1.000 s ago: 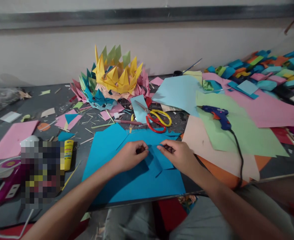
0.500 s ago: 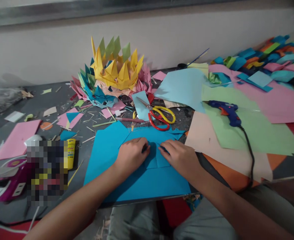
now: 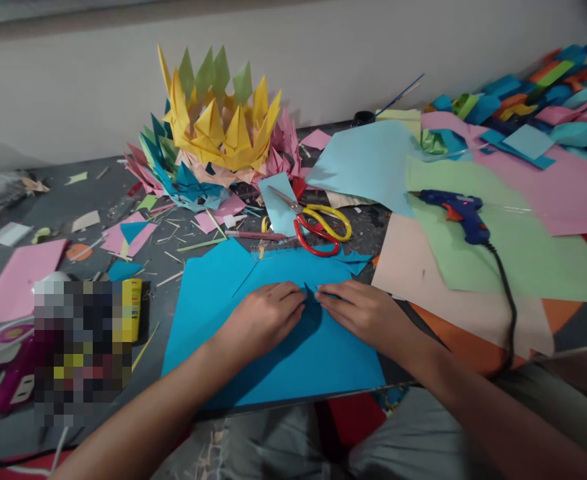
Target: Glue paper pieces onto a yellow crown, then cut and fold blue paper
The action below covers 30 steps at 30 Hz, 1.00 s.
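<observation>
A small folded piece of blue paper [image 3: 311, 292] is between my fingertips, with one pointed tip showing. My left hand [image 3: 268, 312] is closed, its thumb and fingers pinching the paper from the left. From the right, my right hand [image 3: 350, 303] pinches the same piece with its fingers together. Most of the folded piece is hidden by my fingers. Beneath both hands lies a large blue paper sheet [image 3: 253, 373] at the table's front edge. Just beyond it rest scissors [image 3: 318, 223] with one red and one yellow handle loop.
A layered crown of folded paper [image 3: 223, 140] stands at the back. To the right, a blue glue gun [image 3: 460, 210] lies on a green sheet [image 3: 528, 267], its cord trailing forward. A yellow tube [image 3: 133, 310] sits left. Paper scraps [image 3: 128, 233] litter the dark table [image 3: 88, 193].
The small blue paper, flat with creases showing half a second ago, is now gathered between my fingertips with a point raised. My hands have drawn slightly closer together. The camera view has shifted slightly.
</observation>
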Motion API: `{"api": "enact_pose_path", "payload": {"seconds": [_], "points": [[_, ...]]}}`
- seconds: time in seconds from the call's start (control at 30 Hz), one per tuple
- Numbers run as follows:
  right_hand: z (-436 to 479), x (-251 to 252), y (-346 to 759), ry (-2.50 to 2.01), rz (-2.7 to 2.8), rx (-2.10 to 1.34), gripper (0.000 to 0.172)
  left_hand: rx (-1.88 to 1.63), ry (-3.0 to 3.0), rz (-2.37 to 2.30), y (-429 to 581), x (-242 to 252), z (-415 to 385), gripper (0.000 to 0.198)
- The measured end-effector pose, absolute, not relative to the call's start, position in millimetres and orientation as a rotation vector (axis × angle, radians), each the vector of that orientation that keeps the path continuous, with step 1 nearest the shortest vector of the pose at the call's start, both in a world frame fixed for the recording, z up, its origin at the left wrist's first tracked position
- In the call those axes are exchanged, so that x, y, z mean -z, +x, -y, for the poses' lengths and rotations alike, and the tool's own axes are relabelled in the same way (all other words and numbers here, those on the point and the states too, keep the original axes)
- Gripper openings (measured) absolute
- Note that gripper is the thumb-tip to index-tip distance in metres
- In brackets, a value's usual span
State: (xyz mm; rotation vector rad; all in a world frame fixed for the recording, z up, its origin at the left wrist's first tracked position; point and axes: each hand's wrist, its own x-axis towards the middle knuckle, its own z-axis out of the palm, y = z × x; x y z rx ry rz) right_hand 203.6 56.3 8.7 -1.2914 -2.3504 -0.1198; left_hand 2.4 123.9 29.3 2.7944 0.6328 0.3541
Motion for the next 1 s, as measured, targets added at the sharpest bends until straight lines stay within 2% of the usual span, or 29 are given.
{"api": "enact_pose_path", "payload": {"seconds": [0.2,1.0], "points": [[-56.4,-5.7,206.8,-1.235,2.356,0.089,0.025,-0.260,2.871,-0.548,1.2,-31.2,-123.9,0.019],[-58.9,-6.9,207.8,-1.227,2.410,0.017,0.023,-0.398,2.925,-0.302,3.0,-32.8,-132.5,0.026]]}}
